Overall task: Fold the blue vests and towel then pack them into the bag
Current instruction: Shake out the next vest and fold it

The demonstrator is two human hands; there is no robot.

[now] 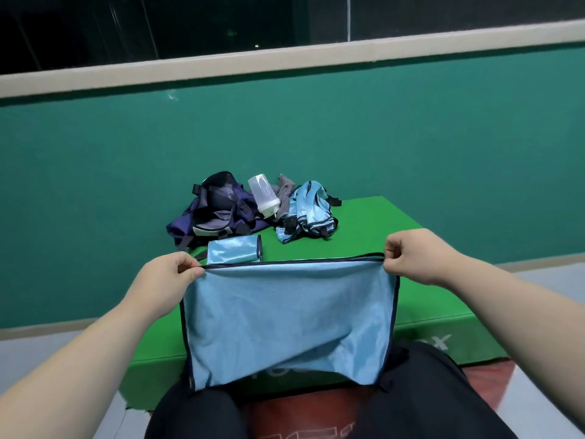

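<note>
The left hand (171,274) had its fingers curled, thumb and forefinger pinching the left top corner of a light blue vest (288,321). The right hand (411,255) was curled the same way, pinching the right top corner, so the dark-trimmed top edge ran taut between them. The vest hung down over the near edge of the green mat (408,280) towards the person's lap. Further back on the mat lay a folded vest (232,251), a crumpled heap of vests (308,213), a grey towel (286,190), a clear bottle (262,194) and the dark bag (215,210).
</note>
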